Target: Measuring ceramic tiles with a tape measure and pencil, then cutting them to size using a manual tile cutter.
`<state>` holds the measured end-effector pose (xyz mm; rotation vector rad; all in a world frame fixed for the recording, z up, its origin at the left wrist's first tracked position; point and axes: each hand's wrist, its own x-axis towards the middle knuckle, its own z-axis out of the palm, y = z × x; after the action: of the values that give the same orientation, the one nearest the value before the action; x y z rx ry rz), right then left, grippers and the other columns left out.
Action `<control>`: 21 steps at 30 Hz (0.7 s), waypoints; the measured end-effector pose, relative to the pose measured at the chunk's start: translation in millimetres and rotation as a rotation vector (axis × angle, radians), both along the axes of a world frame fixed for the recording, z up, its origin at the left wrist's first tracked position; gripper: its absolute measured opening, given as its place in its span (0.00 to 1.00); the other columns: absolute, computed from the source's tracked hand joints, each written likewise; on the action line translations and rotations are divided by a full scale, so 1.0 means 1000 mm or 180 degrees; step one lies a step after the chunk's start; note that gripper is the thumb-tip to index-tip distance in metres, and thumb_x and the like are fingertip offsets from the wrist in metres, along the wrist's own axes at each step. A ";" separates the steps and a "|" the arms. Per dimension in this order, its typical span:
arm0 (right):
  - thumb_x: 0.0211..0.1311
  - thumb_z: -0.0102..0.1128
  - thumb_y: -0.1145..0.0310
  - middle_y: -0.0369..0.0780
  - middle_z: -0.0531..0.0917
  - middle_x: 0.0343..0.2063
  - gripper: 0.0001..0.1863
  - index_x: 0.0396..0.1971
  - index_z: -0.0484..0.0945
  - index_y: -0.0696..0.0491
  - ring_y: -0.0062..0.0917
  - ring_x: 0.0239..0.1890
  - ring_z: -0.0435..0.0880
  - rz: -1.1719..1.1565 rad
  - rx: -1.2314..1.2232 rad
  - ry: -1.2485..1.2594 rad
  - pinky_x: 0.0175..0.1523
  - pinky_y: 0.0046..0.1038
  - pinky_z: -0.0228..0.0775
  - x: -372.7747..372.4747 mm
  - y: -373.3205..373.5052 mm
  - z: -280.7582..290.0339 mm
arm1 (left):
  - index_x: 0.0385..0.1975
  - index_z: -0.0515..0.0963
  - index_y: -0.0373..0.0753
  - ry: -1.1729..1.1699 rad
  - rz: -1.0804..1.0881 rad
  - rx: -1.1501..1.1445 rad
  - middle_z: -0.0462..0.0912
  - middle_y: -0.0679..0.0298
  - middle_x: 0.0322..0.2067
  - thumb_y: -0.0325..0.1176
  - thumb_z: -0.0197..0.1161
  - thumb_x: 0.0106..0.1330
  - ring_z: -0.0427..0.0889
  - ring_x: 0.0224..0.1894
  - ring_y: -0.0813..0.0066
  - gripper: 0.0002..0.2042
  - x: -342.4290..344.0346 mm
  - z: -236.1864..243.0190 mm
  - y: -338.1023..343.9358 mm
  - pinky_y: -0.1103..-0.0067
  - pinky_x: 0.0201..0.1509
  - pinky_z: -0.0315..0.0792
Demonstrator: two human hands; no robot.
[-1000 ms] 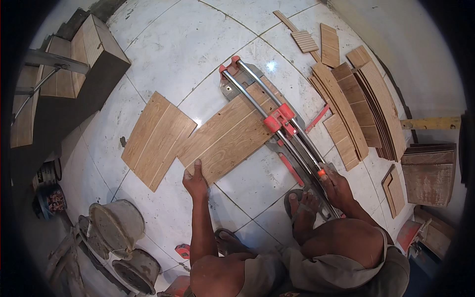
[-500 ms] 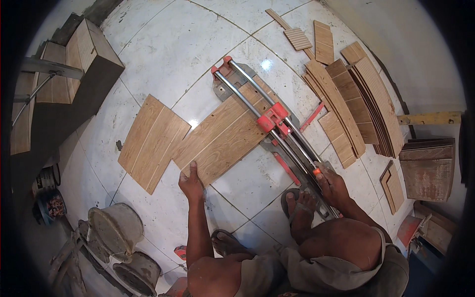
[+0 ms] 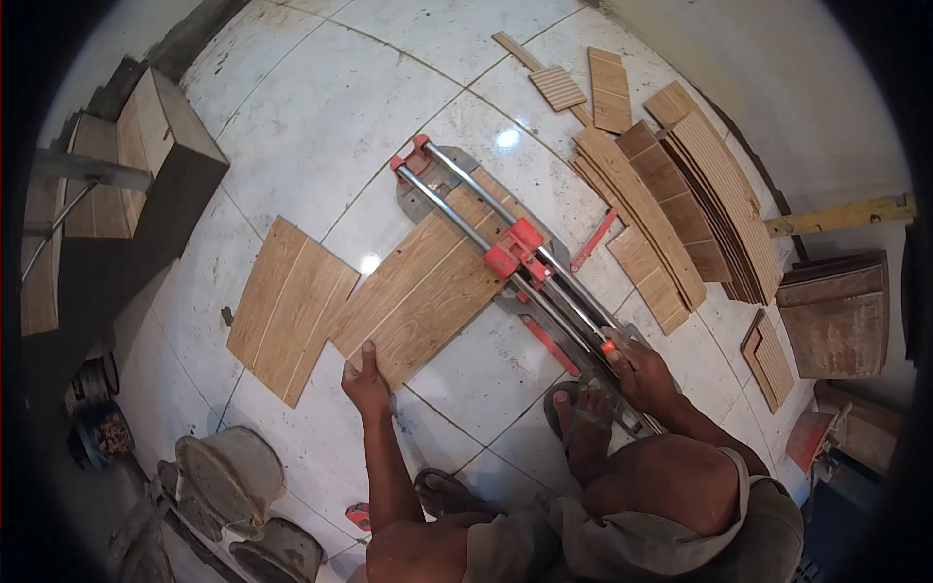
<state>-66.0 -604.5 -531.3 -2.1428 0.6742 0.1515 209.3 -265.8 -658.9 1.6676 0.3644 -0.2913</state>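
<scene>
A red tile cutter [image 3: 516, 251] with two chrome rails lies slanted on the floor in front of me. Under its rails rests a wood-look tile [image 3: 418, 301] with pale lines, running out toward the lower left. My left hand [image 3: 367, 381] grips that tile's near corner, thumb on top and the other fingers hidden below. My right hand [image 3: 639, 371] is closed round the cutter's handle [image 3: 608, 347], whose orange end shows beside the fingers. To the left, another wood-look tile piece [image 3: 292, 309] with a cut-out corner lies against or just beside the first one.
Stacks of wood-look tiles [image 3: 714, 199] and cut strips lie at the right, near a yellow level [image 3: 841, 216]. Tiled steps [image 3: 160, 155] stand at the far left. Dirty buckets [image 3: 231, 471] sit at the lower left. My sandalled feet are close to the cutter.
The whole view has shifted slightly, so the floor items appear a little lower and further left. Both hands keep their holds, and the cutter's carriage shows no clear movement along the rails.
</scene>
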 end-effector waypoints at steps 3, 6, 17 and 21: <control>0.80 0.47 0.61 0.58 0.81 0.56 0.24 0.65 0.73 0.62 0.50 0.62 0.80 -0.0017 -0.0010 0.0029 0.66 0.39 0.71 -0.001 0.000 -0.003 | 0.51 0.78 0.26 0.0079 -0.0037 0.0046 0.86 0.56 0.46 0.39 0.68 0.73 0.83 0.45 0.73 0.20 0.002 0.001 0.002 0.78 0.54 0.76; 0.80 0.48 0.62 0.57 0.82 0.56 0.23 0.63 0.74 0.63 0.49 0.61 0.81 -0.0001 -0.0063 -0.0038 0.66 0.39 0.71 -0.002 0.000 -0.005 | 0.52 0.77 0.27 0.0065 -0.0104 0.0082 0.86 0.56 0.46 0.40 0.68 0.73 0.83 0.46 0.73 0.20 0.002 -0.001 0.004 0.78 0.54 0.76; 0.79 0.51 0.65 0.56 0.82 0.57 0.21 0.62 0.75 0.63 0.46 0.61 0.81 -0.0033 -0.0033 -0.0213 0.67 0.39 0.72 -0.003 0.001 -0.006 | 0.53 0.76 0.27 0.0080 -0.0153 0.0097 0.85 0.55 0.49 0.41 0.68 0.73 0.83 0.48 0.72 0.21 0.004 -0.004 0.007 0.77 0.56 0.76; 0.77 0.53 0.66 0.55 0.82 0.57 0.20 0.62 0.77 0.60 0.46 0.61 0.82 -0.0039 -0.0102 -0.0260 0.65 0.39 0.74 -0.004 0.001 -0.008 | 0.53 0.76 0.27 0.0050 -0.0193 0.0160 0.85 0.55 0.49 0.41 0.68 0.73 0.83 0.49 0.71 0.22 0.005 -0.003 0.008 0.75 0.56 0.76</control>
<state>-69.6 -603.8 -539.6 -2.1627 0.6460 0.0464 214.4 -258.2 -662.0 1.7286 0.3356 -0.3430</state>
